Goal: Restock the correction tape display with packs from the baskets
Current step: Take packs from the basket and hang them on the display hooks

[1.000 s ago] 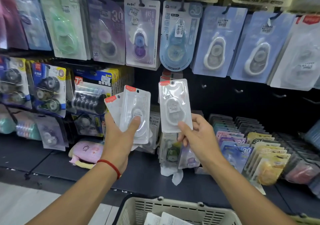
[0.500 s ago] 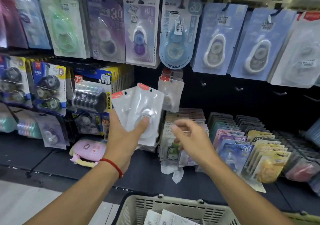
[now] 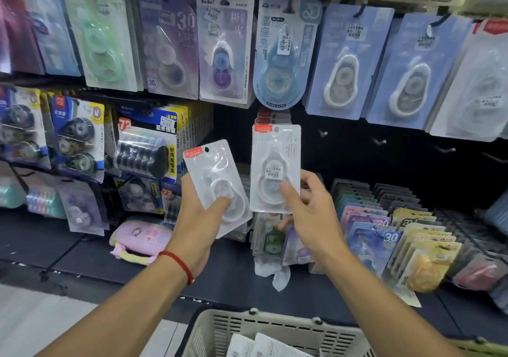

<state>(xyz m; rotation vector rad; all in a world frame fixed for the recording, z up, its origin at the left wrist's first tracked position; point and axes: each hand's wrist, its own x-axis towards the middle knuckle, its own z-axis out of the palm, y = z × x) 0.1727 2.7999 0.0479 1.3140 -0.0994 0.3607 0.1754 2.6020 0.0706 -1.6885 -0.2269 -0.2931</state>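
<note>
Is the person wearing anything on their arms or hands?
Only one thing: a thin red string bracelet around the left wrist. Both forearms are bare, with no sleeves in view. The left hand and the right hand have no gloves, rings or watch that I can see.

Packs (image 3: 275, 169) – clear glossy plastic; basket (image 3: 275, 329) – matt slotted plastic.

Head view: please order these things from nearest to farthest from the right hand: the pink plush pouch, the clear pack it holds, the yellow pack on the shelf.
1. Clear pack, pinched in the right hand, centre.
2. Yellow pack, low on the right shelf.
3. Pink plush pouch, far left, beyond the left hand.
</note>
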